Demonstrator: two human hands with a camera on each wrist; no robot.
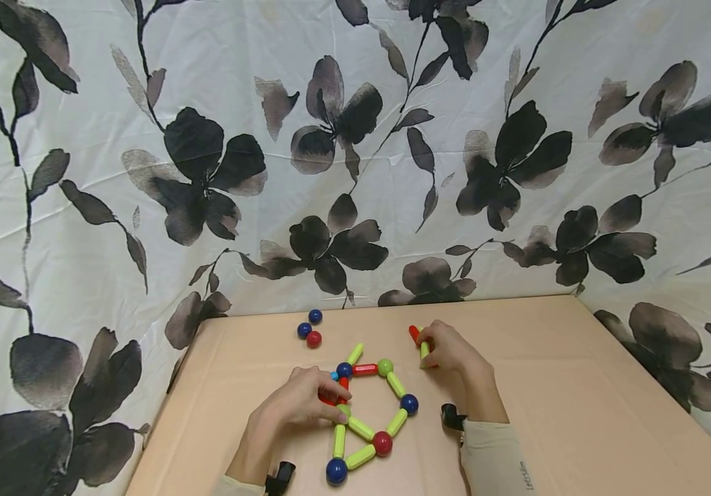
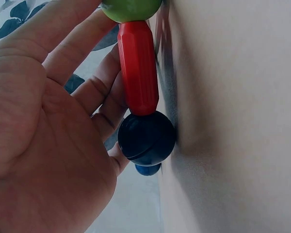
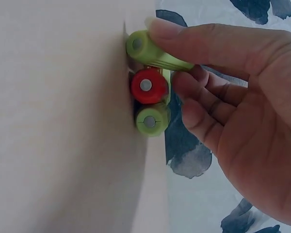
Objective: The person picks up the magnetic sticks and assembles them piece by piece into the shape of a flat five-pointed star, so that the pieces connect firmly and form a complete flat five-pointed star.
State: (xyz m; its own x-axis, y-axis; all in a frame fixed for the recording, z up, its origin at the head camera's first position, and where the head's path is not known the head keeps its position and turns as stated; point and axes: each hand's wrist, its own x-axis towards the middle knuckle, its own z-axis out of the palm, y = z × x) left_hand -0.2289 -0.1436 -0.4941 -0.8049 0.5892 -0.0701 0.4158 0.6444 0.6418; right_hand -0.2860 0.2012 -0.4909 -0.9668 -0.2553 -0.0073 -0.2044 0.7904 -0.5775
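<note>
A figure of magnetic rods and balls lies on the table. My left hand (image 1: 302,399) holds its left side, with thumb and fingers at a green ball (image 2: 132,7) and a red rod (image 2: 138,68). Below that rod in the left wrist view is a blue ball (image 2: 147,138). The figure's right side has green rods (image 1: 396,384), a red ball (image 1: 382,443) and another blue ball (image 1: 409,404). To the right, my right hand (image 1: 451,348) pinches a green rod (image 3: 172,59) between thumb and fingers. Beside it are a red rod (image 3: 155,86) and another green rod (image 3: 153,120).
Two loose blue balls (image 1: 304,330) and a loose red ball (image 1: 314,339) sit near the table's back edge. The tan table (image 1: 579,413) meets a white cloth with dark flowers (image 1: 393,172) behind it.
</note>
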